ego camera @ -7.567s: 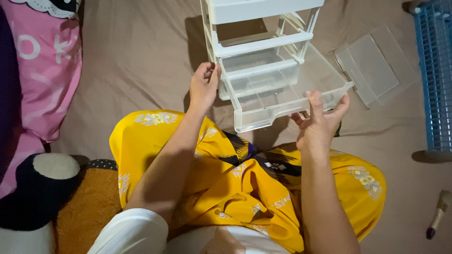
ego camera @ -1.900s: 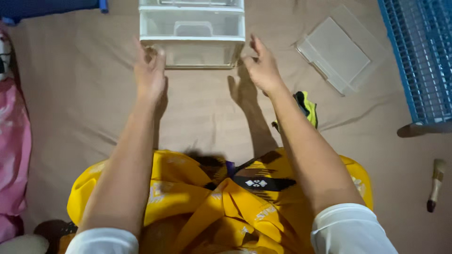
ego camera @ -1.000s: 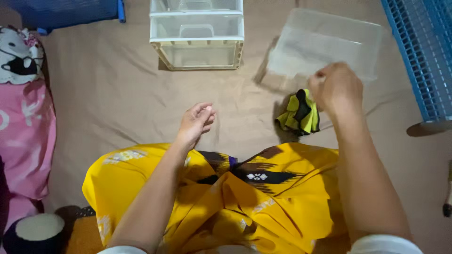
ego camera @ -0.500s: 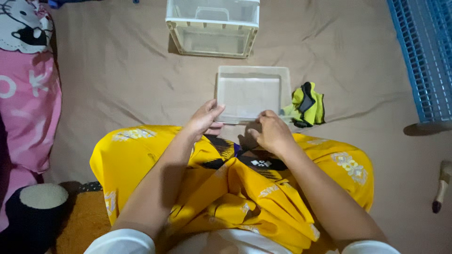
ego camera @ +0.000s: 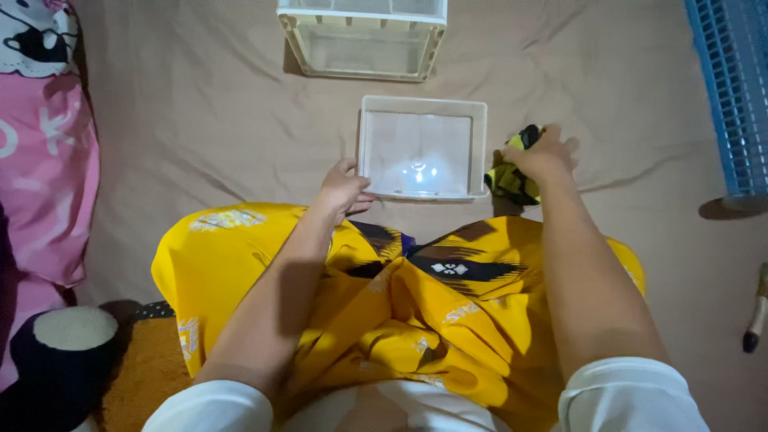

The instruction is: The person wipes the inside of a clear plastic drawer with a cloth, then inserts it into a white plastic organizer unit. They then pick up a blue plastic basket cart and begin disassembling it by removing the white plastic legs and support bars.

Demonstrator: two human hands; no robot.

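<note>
Head view showed the left hand (ego camera: 342,190) with loose fingers touching the clear tray (ego camera: 422,147), while the right hand (ego camera: 546,154) grabbed the yellow-black cloth (ego camera: 512,178) beside it.

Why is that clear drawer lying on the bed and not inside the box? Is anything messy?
The clear drawer lies flat on the sheet, pulled out of the drawer unit behind it. The left hand touches its corner. The right hand rests on a crumpled yellow-and-black cloth beside it. Nothing looks spilled or broken.

drawer unit (ego camera: 362,36) cut off at top, blue crate (ego camera: 732,96) cropped right
</note>
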